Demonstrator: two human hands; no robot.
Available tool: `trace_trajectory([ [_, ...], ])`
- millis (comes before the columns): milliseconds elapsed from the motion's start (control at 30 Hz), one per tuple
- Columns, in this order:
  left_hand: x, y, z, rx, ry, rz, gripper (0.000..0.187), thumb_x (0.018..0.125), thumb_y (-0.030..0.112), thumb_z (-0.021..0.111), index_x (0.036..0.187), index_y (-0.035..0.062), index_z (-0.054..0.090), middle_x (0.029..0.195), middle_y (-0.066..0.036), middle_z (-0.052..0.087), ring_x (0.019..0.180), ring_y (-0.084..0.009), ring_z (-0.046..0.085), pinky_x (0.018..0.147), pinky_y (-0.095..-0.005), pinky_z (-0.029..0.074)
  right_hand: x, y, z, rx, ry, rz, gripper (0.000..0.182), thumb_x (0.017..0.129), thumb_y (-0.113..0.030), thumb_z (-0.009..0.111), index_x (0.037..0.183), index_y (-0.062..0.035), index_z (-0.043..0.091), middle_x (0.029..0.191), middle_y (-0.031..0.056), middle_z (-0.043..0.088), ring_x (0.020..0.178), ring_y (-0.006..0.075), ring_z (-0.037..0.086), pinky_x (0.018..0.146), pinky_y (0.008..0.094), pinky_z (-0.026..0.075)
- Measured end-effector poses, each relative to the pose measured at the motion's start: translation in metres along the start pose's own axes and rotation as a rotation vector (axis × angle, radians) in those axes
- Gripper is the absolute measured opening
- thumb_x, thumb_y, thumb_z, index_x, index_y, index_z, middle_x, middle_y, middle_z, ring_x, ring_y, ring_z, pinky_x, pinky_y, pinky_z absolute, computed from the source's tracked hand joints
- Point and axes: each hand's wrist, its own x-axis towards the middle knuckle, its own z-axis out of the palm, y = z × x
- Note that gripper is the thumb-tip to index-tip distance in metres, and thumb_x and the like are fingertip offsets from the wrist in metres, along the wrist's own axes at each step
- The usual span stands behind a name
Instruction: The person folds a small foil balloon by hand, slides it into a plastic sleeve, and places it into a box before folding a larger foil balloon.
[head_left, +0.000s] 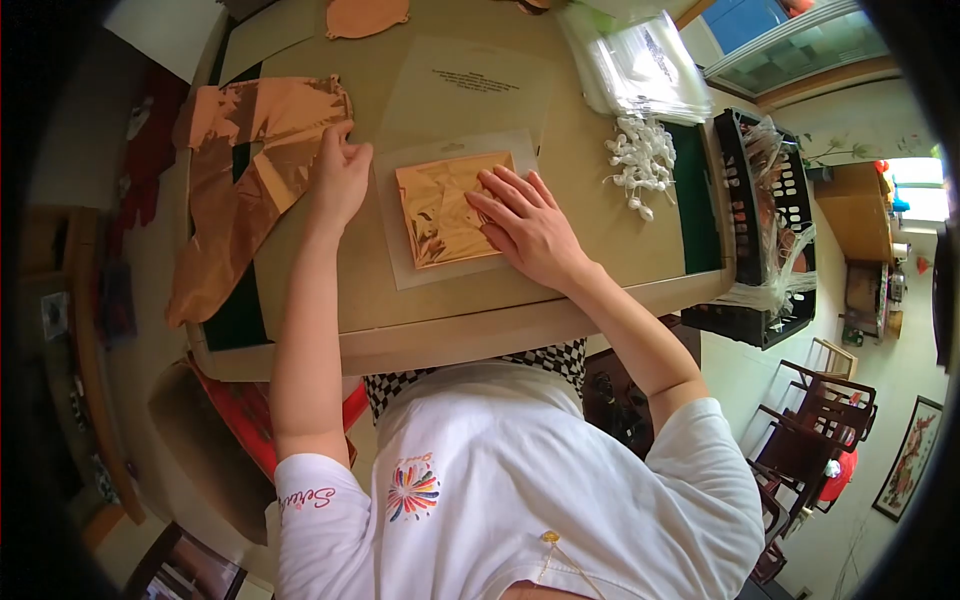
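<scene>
A flat, uninflated rose-gold foil balloon (225,215) lies spread on the left of the table, its lower end hanging near the edge. My left hand (341,182) is at its upper right edge, fingers curled and pinched on the foil. In the middle, a folded square of the same shiny foil (432,225) rests on a clear plastic bag (400,272). My right hand (528,222) lies flat across the right side of this square, fingers stretched out. Behind it is another clear bag (420,100) with printed black text.
A stack of clear bags (640,70) sits at the back right, with a bunch of white strings (640,165) in front. Another rose-gold foil piece (367,15) is at the far edge. A black crate (735,190) stands beyond the table's right side.
</scene>
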Motion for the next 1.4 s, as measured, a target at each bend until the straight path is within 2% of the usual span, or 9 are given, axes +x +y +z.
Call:
trace_trajectory([
  [67, 0.01, -0.032, -0.004, 0.107, -0.053, 0.148, 0.036, 0.094, 0.017, 0.055, 0.127, 0.003, 0.053, 0.097, -0.01, 0.071, 0.083, -0.0226, 0.067, 0.079, -0.0337, 0.05, 0.0, -0.002, 0.0, 0.0, -0.001, 0.01, 0.04, 0.096, -0.026, 0.055, 0.135, -0.0172, 0.054, 0.143, 0.0095, 0.048, 0.138, 0.0282, 0.039, 0.116, 0.0499, 0.027],
  [267, 0.01, -0.01, -0.01, 0.299, -0.162, 0.251, 0.03, 0.092, 0.01, 0.053, 0.122, 0.0048, 0.056, 0.093, -0.01, 0.069, 0.086, -0.0265, 0.066, 0.079, -0.0371, 0.051, 0.001, -0.002, 0.001, -0.014, -0.001, 0.014, 0.04, 0.096, -0.027, 0.055, 0.135, -0.0178, 0.054, 0.143, 0.0088, 0.048, 0.138, 0.0274, 0.039, 0.116, 0.0491, 0.027],
  [467, 0.009, 0.003, -0.005, 0.481, -0.172, 0.369, 0.031, 0.092, 0.02, 0.059, 0.12, 0.0067, 0.056, 0.087, -0.009, 0.066, 0.085, -0.0274, 0.064, 0.079, -0.037, 0.051, 0.0, -0.002, -0.001, -0.002, -0.015, 0.016, 0.041, 0.097, -0.028, 0.054, 0.136, -0.0175, 0.054, 0.144, 0.009, 0.047, 0.138, 0.0276, 0.038, 0.116, 0.0491, 0.026],
  [567, 0.019, 0.011, -0.003, 0.405, -0.261, 0.155, 0.036, 0.092, 0.028, 0.063, 0.12, 0.0063, 0.056, 0.085, -0.008, 0.065, 0.086, -0.0226, 0.064, 0.077, -0.0363, 0.05, 0.0, -0.001, 0.0, -0.006, -0.015, 0.015, 0.041, 0.097, -0.028, 0.054, 0.136, -0.0172, 0.053, 0.144, 0.0089, 0.047, 0.138, 0.0277, 0.037, 0.116, 0.0491, 0.025],
  [767, 0.008, -0.003, -0.008, -0.554, -0.347, -0.257, 0.04, 0.091, 0.038, 0.067, 0.111, 0.0039, 0.061, 0.088, -0.002, 0.065, 0.081, -0.0105, 0.062, 0.073, -0.0307, 0.052, 0.0, 0.0, 0.001, 0.002, -0.012, 0.013, 0.042, 0.097, -0.028, 0.053, 0.137, -0.0165, 0.052, 0.145, 0.0094, 0.046, 0.139, 0.028, 0.037, 0.116, 0.0491, 0.025],
  [867, -0.029, 0.008, -0.007, -0.361, -0.411, -0.368, 0.035, 0.09, 0.034, 0.069, 0.106, 0.0035, 0.064, 0.09, -0.002, 0.066, 0.081, -0.0079, 0.061, 0.075, -0.0286, 0.052, 0.0, 0.002, 0.003, 0.003, -0.01, 0.011, 0.042, 0.097, -0.028, 0.054, 0.137, -0.0168, 0.052, 0.146, 0.0098, 0.045, 0.139, 0.0282, 0.036, 0.116, 0.0495, 0.026],
  [1000, -0.025, -0.025, 0.013, -0.226, -0.327, -0.093, 0.026, 0.088, 0.018, 0.071, 0.106, -0.0008, 0.065, 0.094, -0.005, 0.068, 0.083, -0.0118, 0.063, 0.076, -0.0287, 0.052, -0.001, -0.002, -0.002, 0.016, -0.043, 0.026, 0.045, 0.097, -0.028, 0.055, 0.14, -0.0187, 0.05, 0.147, 0.0101, 0.043, 0.14, 0.0284, 0.035, 0.116, 0.0516, 0.024],
  [1300, -0.029, -0.013, 0.009, -0.621, -0.381, -0.398, 0.025, 0.093, 0.02, 0.064, 0.104, -0.0033, 0.065, 0.091, -0.005, 0.068, 0.083, -0.0125, 0.063, 0.074, -0.0265, 0.05, -0.006, -0.025, -0.03, -0.09, -0.145, -0.066, 0.068, 0.084, -0.017, 0.063, 0.147, -0.0223, 0.041, 0.148, 0.0104, 0.044, 0.142, 0.0272, 0.035, 0.117, 0.0559, 0.021],
  [1400, -0.007, -0.024, -0.003, -0.159, -0.056, 0.066, 0.027, 0.097, 0.024, 0.06, 0.104, -0.0008, 0.065, 0.091, -0.004, 0.068, 0.085, -0.0113, 0.064, 0.078, -0.0263, 0.051, -0.004, -0.021, -0.035, 0.042, -0.113, -0.045, 0.068, 0.081, -0.012, 0.063, 0.146, -0.0211, 0.043, 0.146, 0.011, 0.046, 0.14, 0.028, 0.038, 0.117, 0.0533, 0.023],
])
